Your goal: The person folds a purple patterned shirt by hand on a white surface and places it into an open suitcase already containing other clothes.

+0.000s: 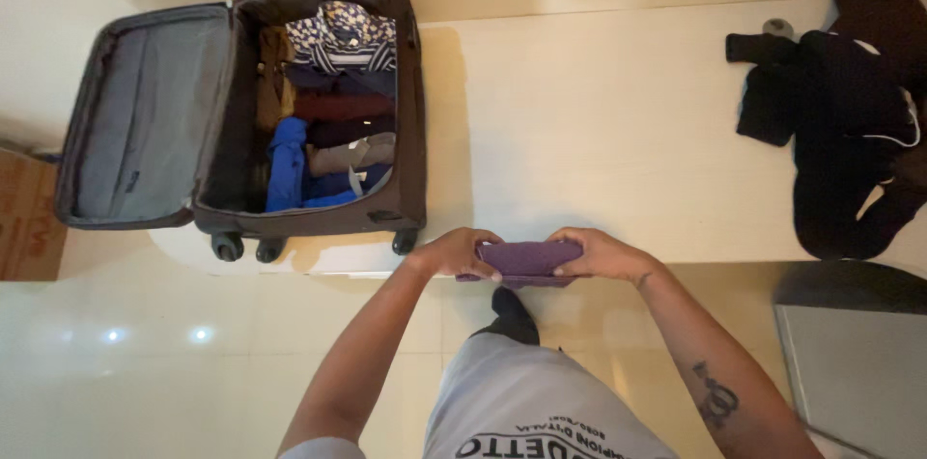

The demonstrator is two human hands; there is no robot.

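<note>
I hold a small folded purple cloth [529, 260] between both hands at the near edge of a cream-white table [599, 131]. My left hand [462, 252] grips its left end and my right hand [599, 254] grips its right end. An open brown suitcase [410, 111] lies on the table to the left, about a hand's width beyond my left hand. It is packed with folded clothes [333, 107] in blue, maroon, beige and a patterned white-and-navy piece. Its grey-lined lid [145, 116] lies open flat to the left.
A heap of dark clothes [840, 121] with a white cord lies at the table's right end. A cardboard box [24, 218] stands at the far left on the glossy tiled floor [145, 353]. A grey surface [850, 362] shows at lower right.
</note>
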